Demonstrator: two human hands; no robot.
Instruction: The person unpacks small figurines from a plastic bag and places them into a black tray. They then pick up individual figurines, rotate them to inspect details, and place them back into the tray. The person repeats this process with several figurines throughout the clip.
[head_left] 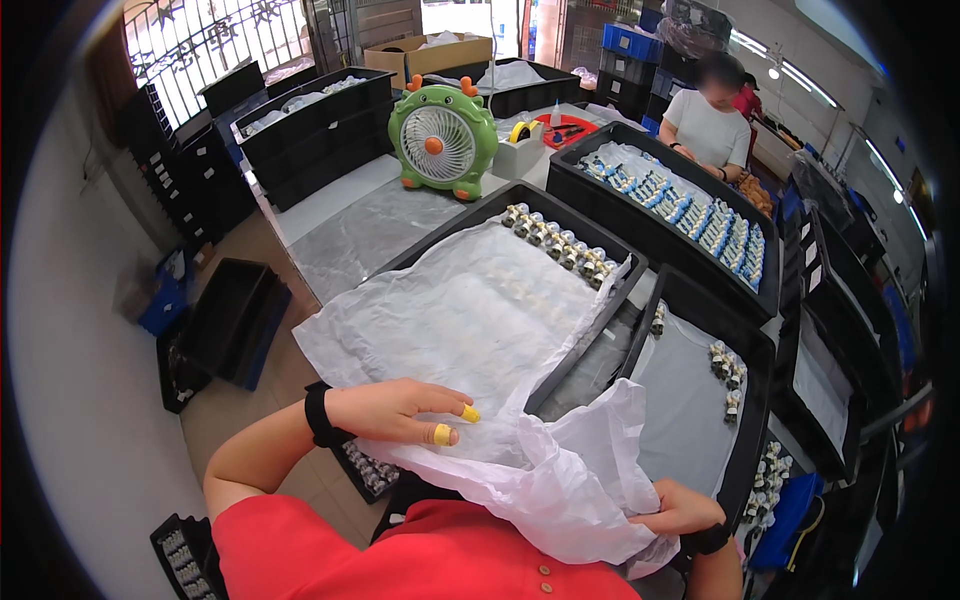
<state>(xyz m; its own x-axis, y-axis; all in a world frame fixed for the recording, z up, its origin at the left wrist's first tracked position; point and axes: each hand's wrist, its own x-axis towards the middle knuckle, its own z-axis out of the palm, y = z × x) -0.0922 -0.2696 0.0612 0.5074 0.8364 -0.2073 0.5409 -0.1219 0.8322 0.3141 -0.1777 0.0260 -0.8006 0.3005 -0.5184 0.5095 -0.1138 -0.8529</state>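
A thin white liner sheet (pixel 450 300) is spread over most of a black tray (pixel 625 285) in front of me, its near part bunched and creased. At the tray's far end a row of small silvery-and-dark pieces (pixel 560 243) shows from under the sheet's edge; I cannot make out their kind. My left hand (pixel 400 412), with yellow tape on two fingertips, rests on or just over the sheet's near left part, fingers stretched out. At the lower right, my right hand (pixel 680 508) is closed on the sheet's gathered edge.
Right of it stands a black tray (pixel 765 345) with a grey-white liner and a few similar pieces. Behind are a tray of blue-and-white pieces (pixel 690 215), a green fan (pixel 440 140) and a tape dispenser (pixel 518 150). A co-worker (pixel 708 125) sits beyond.
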